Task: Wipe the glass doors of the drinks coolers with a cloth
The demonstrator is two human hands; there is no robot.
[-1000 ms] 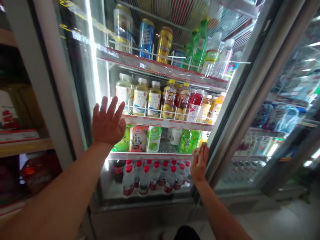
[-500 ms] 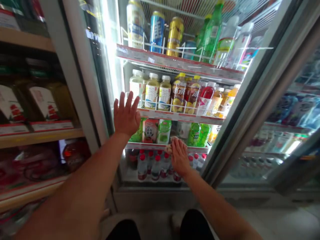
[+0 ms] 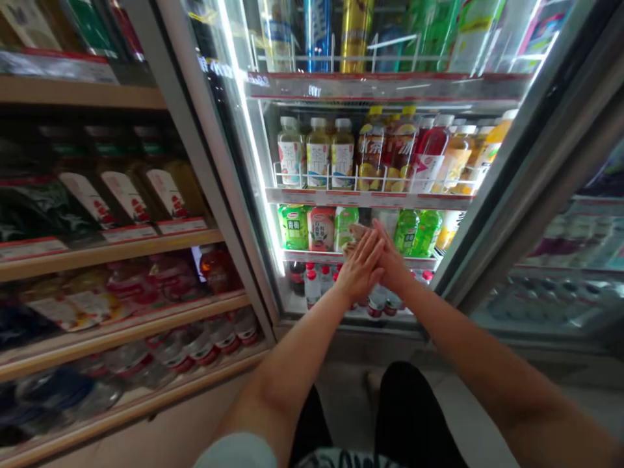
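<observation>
A crumpled pale cloth (image 3: 357, 233) shows beyond the fingertips of my left hand (image 3: 359, 265), in front of the cooler's lower drink shelf. My right hand (image 3: 391, 261) is pressed up against the left, its fingers partly hidden behind it. Both hands meet at the cloth, which they largely cover. Behind them stand a green carton (image 3: 294, 227), a pink carton (image 3: 322, 229) and green bottles (image 3: 407, 232). Below the hands are red-capped bottles (image 3: 312, 287) on the cooler floor.
Tea bottles (image 3: 318, 155) and red drinks (image 3: 431, 156) line the middle shelf, with cans (image 3: 355, 36) above. A metal door frame (image 3: 529, 149) slants along the right. Wooden shelves (image 3: 112, 247) with bottles stand left. Light streaks and reflected lettering lie across the cooler front.
My left hand has come from the cooler's left side, where it was spread, to the right hand and the cloth. The view has shifted, showing more of the left shelves.
</observation>
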